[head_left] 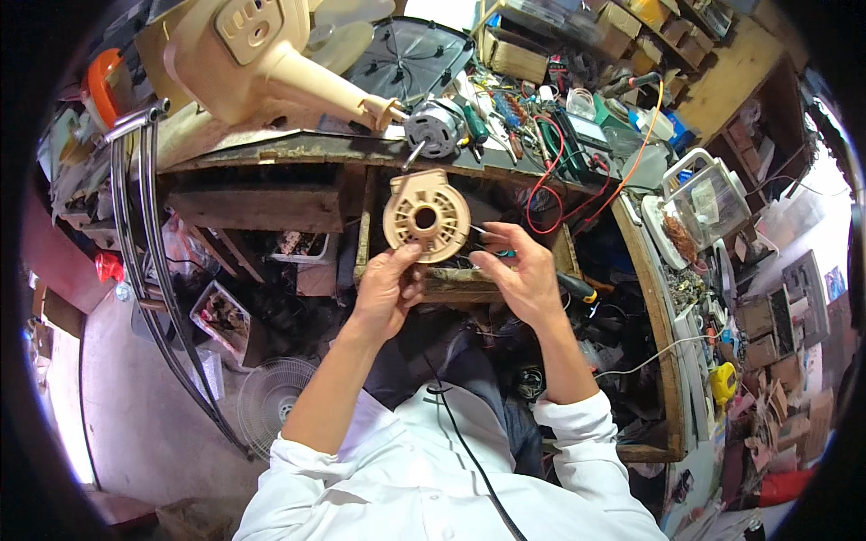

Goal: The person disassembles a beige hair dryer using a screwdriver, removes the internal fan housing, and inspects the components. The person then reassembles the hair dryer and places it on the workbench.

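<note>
My left hand [388,287] grips a round beige plastic motor cover [446,206] by its lower edge, thumb on the face. The cover has a dark central hole, slotted vents and a squared tab on top. At its right edge, my right hand [523,275] pinches a thin tool with a metal shaft [480,229]; a bit of teal shows by the fingers, and the rest is hidden in the palm. Just beyond the cover, an electric motor [435,128] with a protruding shaft sits on the bench edge, beside a beige fan housing [298,77] lying on its side.
A wooden workbench [271,149] crosses in front, cluttered with screwdrivers, a multimeter [588,131] and red test leads [544,194]. An open drawer frame [669,379] runs down the right. Bent metal tubes [149,243] stand at left, near a fan grille [273,397] on the floor.
</note>
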`<state>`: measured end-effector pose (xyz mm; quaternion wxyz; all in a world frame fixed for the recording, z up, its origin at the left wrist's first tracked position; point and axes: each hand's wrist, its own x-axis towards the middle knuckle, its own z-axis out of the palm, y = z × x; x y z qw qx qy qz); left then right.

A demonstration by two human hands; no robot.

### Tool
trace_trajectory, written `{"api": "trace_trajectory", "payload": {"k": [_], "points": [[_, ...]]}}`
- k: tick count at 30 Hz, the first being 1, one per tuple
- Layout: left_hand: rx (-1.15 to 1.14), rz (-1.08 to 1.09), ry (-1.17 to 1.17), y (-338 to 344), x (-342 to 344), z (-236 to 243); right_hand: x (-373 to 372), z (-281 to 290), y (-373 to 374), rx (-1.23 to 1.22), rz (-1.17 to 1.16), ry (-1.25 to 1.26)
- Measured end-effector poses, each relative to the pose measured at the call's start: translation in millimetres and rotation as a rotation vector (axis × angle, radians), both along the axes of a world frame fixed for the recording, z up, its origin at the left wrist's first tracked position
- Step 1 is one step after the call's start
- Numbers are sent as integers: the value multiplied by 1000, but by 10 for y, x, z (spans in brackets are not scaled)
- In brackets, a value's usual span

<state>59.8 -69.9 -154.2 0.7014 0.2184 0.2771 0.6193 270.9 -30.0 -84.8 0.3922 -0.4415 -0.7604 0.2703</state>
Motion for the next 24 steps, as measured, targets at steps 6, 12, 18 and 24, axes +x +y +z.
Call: {"api": "trace_trajectory", "payload": {"k": [6, 12, 18, 24], "points": [[73, 177, 135, -94, -313, -44, 871, 231, -86, 285, -388, -876], [77, 345, 249, -139, -499, -87, 1103, 206, -206, 81, -274, -743], [47, 583, 411, -119, -631, -296, 1182, 175, -269, 120, -293, -146], [44, 703, 424, -136, -748, -409, 1270, 507, -659, 153, -289, 246]]}}
